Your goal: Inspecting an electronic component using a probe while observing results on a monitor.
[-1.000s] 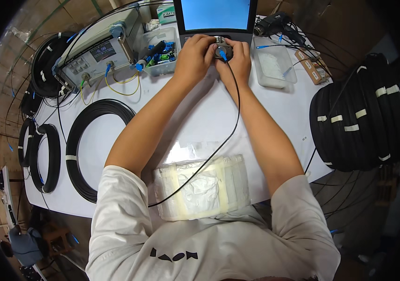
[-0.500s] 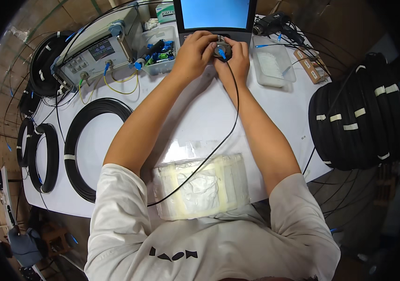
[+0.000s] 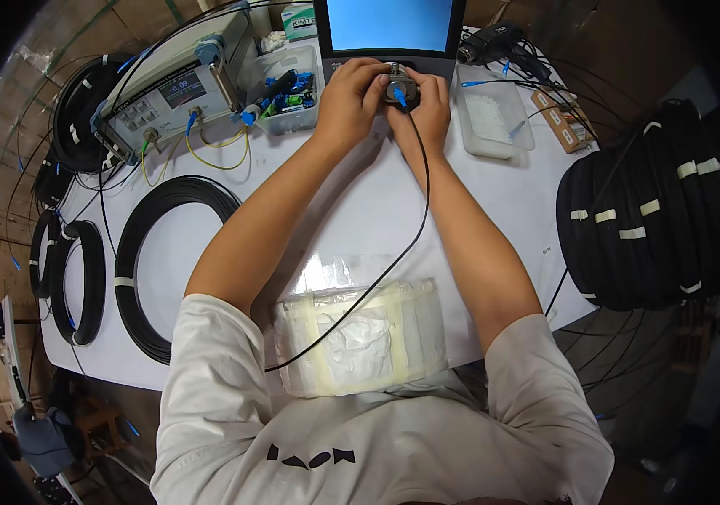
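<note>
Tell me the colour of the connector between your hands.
Blue connector, head view, on the black cable.

Both hands [image 3: 389, 105] together, fingers curled (forearms outstretched).
</note>
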`<state>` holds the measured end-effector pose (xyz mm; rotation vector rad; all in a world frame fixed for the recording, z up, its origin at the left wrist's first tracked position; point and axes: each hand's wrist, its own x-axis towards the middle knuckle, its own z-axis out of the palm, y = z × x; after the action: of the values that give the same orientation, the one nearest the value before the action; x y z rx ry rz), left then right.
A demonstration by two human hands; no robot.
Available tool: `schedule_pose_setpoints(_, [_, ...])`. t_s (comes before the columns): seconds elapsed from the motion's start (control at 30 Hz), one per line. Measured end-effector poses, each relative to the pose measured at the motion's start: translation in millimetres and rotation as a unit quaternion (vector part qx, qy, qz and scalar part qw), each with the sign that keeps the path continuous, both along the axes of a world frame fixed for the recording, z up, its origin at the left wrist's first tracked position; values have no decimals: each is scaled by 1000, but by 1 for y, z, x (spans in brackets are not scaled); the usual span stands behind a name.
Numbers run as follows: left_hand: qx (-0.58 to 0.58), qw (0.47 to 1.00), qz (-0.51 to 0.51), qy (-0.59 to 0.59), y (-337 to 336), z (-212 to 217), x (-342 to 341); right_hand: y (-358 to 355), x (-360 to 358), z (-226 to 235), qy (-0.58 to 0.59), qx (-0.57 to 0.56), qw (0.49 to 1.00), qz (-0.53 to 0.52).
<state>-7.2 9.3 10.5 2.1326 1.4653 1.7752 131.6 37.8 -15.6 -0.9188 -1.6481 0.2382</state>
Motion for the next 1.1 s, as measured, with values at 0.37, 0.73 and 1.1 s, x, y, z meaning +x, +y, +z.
schedule_pose_setpoints(0.37, [-30, 1000, 8, -3, 6, 8, 6, -5, 1, 3, -6, -16, 1000, -19])
schedule_pose_setpoints(0.73, [-88, 988, 39, -121, 13, 13, 18, -3, 0, -2, 9, 11, 1000, -10])
schedule_pose_setpoints(1.1, [-95, 989, 72, -85, 14, 14, 21, -8, 2, -7, -5, -9, 1000, 9])
